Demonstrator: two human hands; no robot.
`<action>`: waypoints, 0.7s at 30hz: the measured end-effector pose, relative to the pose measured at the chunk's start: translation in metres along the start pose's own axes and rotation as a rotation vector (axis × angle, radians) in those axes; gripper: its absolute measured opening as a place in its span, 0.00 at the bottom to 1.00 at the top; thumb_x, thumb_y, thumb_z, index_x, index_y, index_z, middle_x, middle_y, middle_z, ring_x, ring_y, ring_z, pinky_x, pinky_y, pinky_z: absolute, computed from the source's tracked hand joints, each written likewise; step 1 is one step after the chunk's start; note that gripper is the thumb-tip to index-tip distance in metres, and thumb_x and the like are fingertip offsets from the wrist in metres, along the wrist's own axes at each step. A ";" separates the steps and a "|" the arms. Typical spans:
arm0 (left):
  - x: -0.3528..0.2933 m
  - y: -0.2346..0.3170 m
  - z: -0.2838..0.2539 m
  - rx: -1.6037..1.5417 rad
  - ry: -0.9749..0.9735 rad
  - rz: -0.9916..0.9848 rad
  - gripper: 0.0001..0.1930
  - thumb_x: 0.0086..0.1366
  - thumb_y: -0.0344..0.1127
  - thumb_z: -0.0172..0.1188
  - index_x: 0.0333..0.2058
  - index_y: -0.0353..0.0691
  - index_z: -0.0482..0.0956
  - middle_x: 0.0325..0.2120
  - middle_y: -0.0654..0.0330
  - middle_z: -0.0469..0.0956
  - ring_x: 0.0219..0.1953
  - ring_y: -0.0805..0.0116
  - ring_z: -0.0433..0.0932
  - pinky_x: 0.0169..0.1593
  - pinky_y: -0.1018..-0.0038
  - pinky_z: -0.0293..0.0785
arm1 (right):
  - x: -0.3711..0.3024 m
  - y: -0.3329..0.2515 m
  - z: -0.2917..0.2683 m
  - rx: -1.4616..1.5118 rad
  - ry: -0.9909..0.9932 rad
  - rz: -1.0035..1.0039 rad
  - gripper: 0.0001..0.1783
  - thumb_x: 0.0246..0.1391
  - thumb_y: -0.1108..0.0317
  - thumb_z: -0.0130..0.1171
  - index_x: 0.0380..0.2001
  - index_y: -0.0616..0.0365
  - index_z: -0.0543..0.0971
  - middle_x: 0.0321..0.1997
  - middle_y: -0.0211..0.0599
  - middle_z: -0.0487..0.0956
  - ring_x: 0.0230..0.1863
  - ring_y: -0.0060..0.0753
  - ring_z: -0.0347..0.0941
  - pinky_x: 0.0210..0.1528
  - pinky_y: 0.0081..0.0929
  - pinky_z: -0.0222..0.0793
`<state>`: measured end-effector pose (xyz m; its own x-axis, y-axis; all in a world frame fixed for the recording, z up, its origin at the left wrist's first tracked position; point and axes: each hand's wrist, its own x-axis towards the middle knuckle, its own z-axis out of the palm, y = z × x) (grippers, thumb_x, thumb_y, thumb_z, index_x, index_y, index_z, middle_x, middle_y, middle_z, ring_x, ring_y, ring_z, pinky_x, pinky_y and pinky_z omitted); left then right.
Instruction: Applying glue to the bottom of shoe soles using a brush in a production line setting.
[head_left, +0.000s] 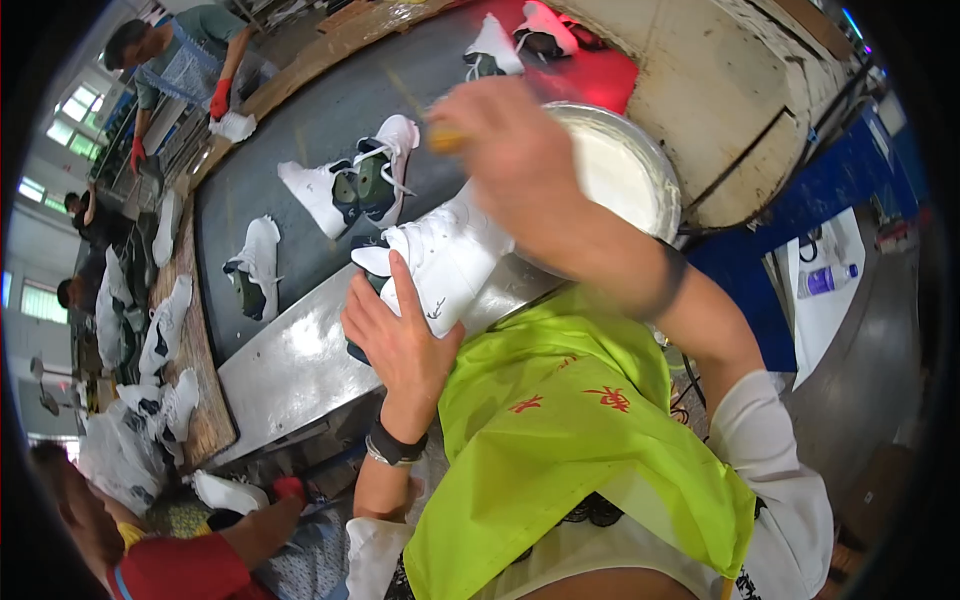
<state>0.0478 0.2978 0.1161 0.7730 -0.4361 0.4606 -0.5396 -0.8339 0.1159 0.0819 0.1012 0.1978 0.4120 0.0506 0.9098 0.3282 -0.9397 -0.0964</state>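
Note:
My left hand (405,345) is wrapped round the heel end of a white shoe upper (455,255) with a dark lining, holding it over the metal edge in front of me. Blurred by motion, my right hand (515,140) is closed above the toe end of that upper. A yellow-handled tool (447,138) sticks out of its grip; the working end is hidden. Just beyond my right forearm stands a round metal bowl (674,195) holding a thick white liquid (612,165).
White shoe uppers (315,195) lie on the dark conveyor belt (300,140), more under red light at its far end. Along the left, a wooden ledge (205,390) bears several shoes. Co-workers are at the far left (190,60) and lower left (190,545).

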 end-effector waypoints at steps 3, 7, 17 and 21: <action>0.003 0.014 -0.011 0.024 -0.005 0.071 0.57 0.33 0.39 0.75 0.63 0.37 0.53 0.56 0.34 0.56 0.57 0.37 0.58 0.59 0.49 0.52 | -0.006 -0.010 0.040 -0.132 -0.018 -0.020 0.10 0.35 0.74 0.58 0.26 0.55 0.70 0.28 0.37 0.69 0.32 0.39 0.68 0.34 0.33 0.68; 0.002 0.024 -0.021 -0.054 0.036 0.014 0.59 0.32 0.38 0.76 0.63 0.33 0.51 0.57 0.35 0.56 0.57 0.38 0.57 0.60 0.50 0.51 | -0.011 -0.014 0.038 -0.246 0.077 0.009 0.17 0.34 0.72 0.60 0.34 0.55 0.74 0.36 0.35 0.73 0.36 0.38 0.72 0.36 0.31 0.71; 0.005 0.010 -0.021 -0.052 0.228 -0.174 0.63 0.32 0.40 0.75 0.65 0.27 0.46 0.55 0.35 0.58 0.55 0.40 0.61 0.57 0.52 0.55 | -0.029 0.000 0.006 -0.224 0.391 -0.123 0.16 0.40 0.72 0.61 0.37 0.56 0.75 0.39 0.37 0.75 0.39 0.41 0.73 0.39 0.34 0.71; 0.008 -0.005 -0.018 -0.071 0.260 -0.211 0.62 0.34 0.39 0.74 0.65 0.28 0.45 0.56 0.36 0.58 0.56 0.41 0.61 0.59 0.52 0.54 | -0.009 0.021 -0.035 -0.292 0.483 -0.162 0.19 0.38 0.78 0.63 0.39 0.55 0.75 0.39 0.36 0.77 0.40 0.42 0.74 0.40 0.35 0.70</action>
<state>0.0504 0.3045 0.1347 0.7639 -0.1481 0.6282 -0.4060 -0.8669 0.2893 0.0555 0.0689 0.2014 -0.0808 0.1061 0.9911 0.0789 -0.9905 0.1124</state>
